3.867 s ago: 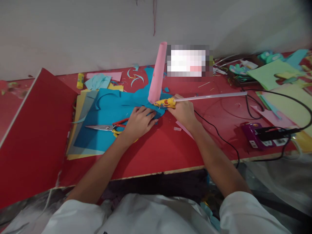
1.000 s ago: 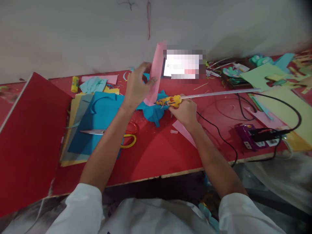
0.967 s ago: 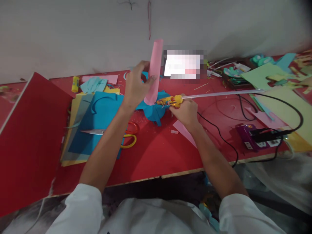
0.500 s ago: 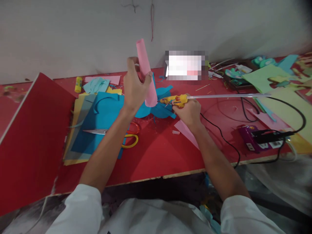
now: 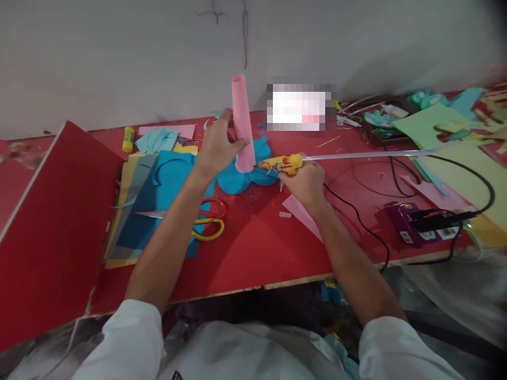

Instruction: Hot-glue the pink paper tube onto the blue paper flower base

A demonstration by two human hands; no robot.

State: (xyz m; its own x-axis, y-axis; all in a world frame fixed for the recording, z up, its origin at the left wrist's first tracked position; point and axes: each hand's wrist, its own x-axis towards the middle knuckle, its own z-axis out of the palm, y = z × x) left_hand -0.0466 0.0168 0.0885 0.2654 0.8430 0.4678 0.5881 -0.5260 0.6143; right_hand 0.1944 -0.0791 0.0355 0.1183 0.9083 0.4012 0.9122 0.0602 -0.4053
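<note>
My left hand [image 5: 217, 148] grips a rolled pink paper tube [image 5: 242, 121] between thumb and fingers. The tube stands nearly upright, its lower end at a blue paper shape with rounded lobes [image 5: 232, 180]. My right hand [image 5: 307, 182] is wrapped round a yellow glue gun [image 5: 291, 162], with a long clear glue stick [image 5: 356, 154] out of its back. The gun's nozzle points left, close beside the tube's lower end. Whether it touches the paper cannot be made out.
Scissors [image 5: 212, 230] with red and yellow handles lie on blue sheets [image 5: 138, 227] at the left, under my left forearm. A yellow glue stick tube [image 5: 128, 139] stands behind. At right are a purple box [image 5: 402, 224], black cables and a tray of scraps.
The pink tube has come more upright and its top has moved right and lower. My left hand has shifted down a little. The blue shape has turned; my right hand hardly moved.
</note>
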